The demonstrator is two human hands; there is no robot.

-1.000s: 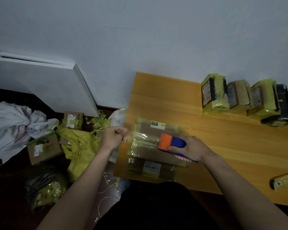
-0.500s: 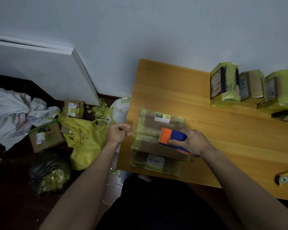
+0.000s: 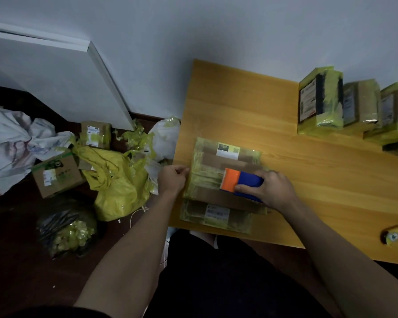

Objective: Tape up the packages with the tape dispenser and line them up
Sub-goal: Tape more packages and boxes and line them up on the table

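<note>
Head view: package (image 3: 225, 173) at table (image 3: 331, 180) edge, 6 o'clock; right hand (image 3: 270, 188) grips tape dispenser (image 3: 240, 183) atop it, left hand (image 3: 172, 179) pinches tape end at 9 o'clock; risk: slack strip wrinkling.

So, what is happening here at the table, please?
A person is taping a cardboard package on the wooden table. The right hand grips the orange and blue tape dispenser on top of the package, while the left hand pinches at its left edge. Other taped packages stand lined up against the wall. More boxes lie on the floor.
</note>
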